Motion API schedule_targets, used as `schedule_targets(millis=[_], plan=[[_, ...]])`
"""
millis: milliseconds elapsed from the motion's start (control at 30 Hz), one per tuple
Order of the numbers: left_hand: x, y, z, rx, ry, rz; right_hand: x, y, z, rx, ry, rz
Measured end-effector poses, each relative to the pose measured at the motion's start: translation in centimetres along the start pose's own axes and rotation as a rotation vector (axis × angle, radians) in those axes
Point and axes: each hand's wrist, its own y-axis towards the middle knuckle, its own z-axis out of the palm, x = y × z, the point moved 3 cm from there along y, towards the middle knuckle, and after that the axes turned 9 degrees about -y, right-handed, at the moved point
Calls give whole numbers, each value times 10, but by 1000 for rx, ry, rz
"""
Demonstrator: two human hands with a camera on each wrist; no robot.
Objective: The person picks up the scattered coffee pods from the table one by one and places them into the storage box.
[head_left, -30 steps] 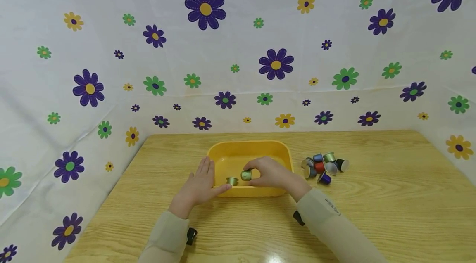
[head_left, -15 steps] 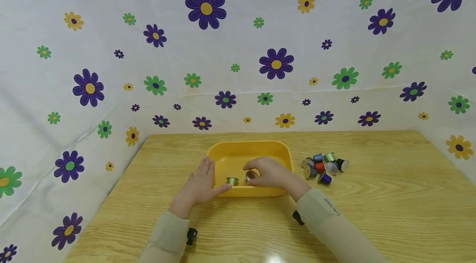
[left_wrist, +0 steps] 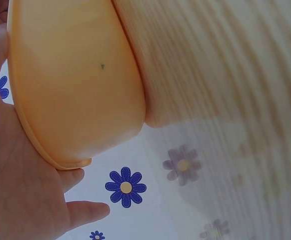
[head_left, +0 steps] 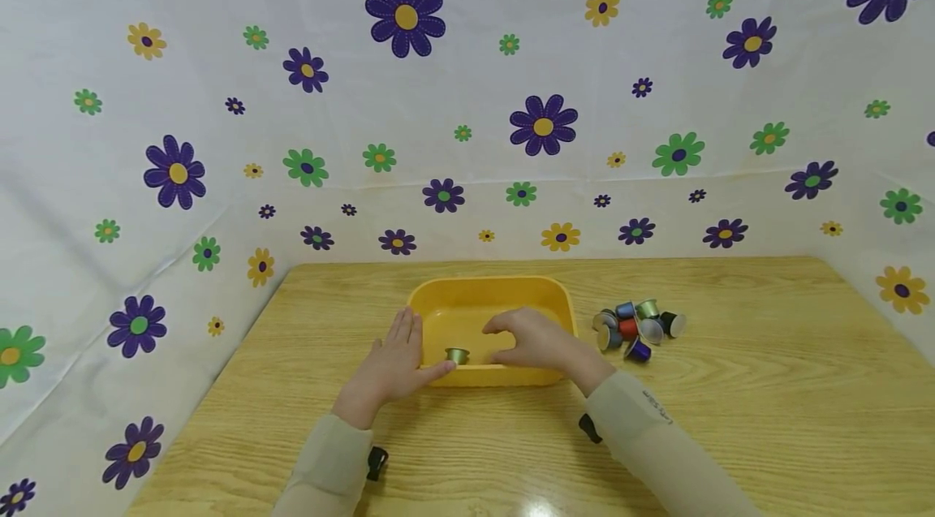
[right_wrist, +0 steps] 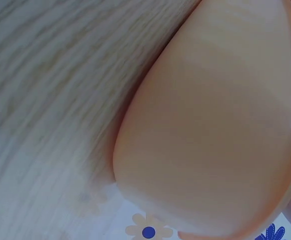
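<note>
A yellow plastic tray stands on the wooden table. My left hand rests on its left front corner, fingers straight and thumb along the front rim; the left wrist view shows that hand at the rim. Inside, near the front wall, sits a green coffee capsule. My right hand reaches over the front rim into the tray, thumb and fingers curved apart, with only tray floor showing between them. A second capsule there is out of sight. The right wrist view has mostly the tray's outer wall.
To the right of the tray lies a pile of coffee capsules, among them a red one, a dark blue one, a light green one and a black one. A white flowered cloth hangs behind the table.
The capsule between my right thumb and fingers turned from its green side to its lid, then dropped out of view. My left hand and the tray stayed in place.
</note>
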Motion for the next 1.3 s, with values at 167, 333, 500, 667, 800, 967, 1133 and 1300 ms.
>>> schedule_targets(millis=[167,333,500,667,800,967,1133,1300], plan=[[1,1,0,3,5,-2,-4,-3,-3,4,36,20],[1,2,0,7,9,-6,-10,-6,-6,13,46,23],[1,3,1,6,11,-2,-14,-11,-10,3,31,23],[0,2,0,8,11,1,-20,-18,-15,-11,40,32],[-1,2,-1,9,9,3,-24,-23,-17,-12,28,63],[0,2,0,4,5,1,-29,-29,-20,-15,14,92],[0,2,0,5,-3,3,-34,-36,-23,-27,13,111],[0,1,1,7,-6,-3,-39,-42,-25,-44,28,123]])
